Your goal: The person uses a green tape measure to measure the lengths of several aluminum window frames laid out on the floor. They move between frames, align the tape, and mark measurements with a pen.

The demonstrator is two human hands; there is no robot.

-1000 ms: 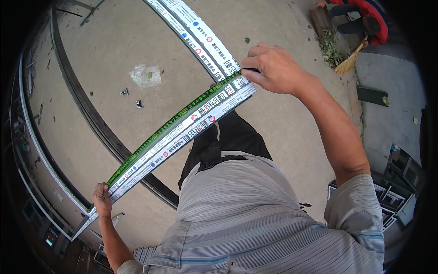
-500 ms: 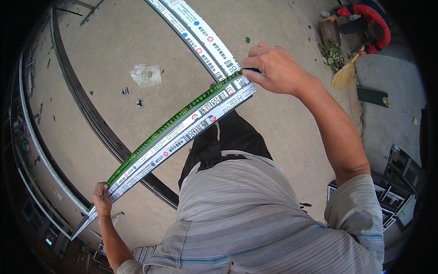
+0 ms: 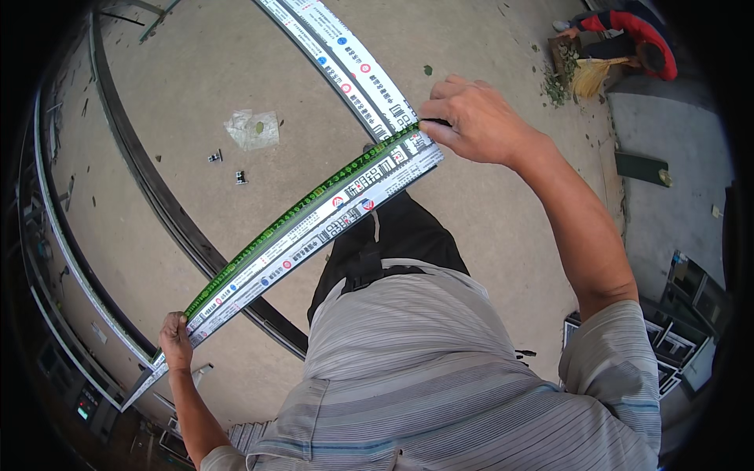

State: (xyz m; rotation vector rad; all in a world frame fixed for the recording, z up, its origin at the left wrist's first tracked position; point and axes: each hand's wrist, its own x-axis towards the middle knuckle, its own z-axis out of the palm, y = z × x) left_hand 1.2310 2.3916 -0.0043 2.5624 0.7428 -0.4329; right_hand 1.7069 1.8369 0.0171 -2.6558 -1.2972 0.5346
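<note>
A green tape measure blade [image 3: 271, 233] stretches along a long metal profile [image 3: 320, 228] wrapped in white printed film. My left hand [image 3: 175, 342] is closed at the lower left end, fingers pressed on the blade and the profile's edge. At the other end, my right hand [image 3: 479, 122] is closed, thumb and fingers pinching the blade's end, where a small dark piece shows that I cannot make out. A second film-wrapped profile [image 3: 343, 67] meets the first near my right hand and runs away to the far left.
Long dark profiles [image 3: 149, 184] lie to the left. On the floor are a clear plastic bag [image 3: 253, 129] and two small metal fittings [image 3: 240, 177]. A co-worker in a red and dark top [image 3: 650, 35] bends at the far right with a straw broom [image 3: 591, 77]. Frames [image 3: 671, 345] stand at right.
The co-worker's broom has swept toward the far side and sits by the pile of leaves. My two hands, the tape and the profiles have hardly shifted.
</note>
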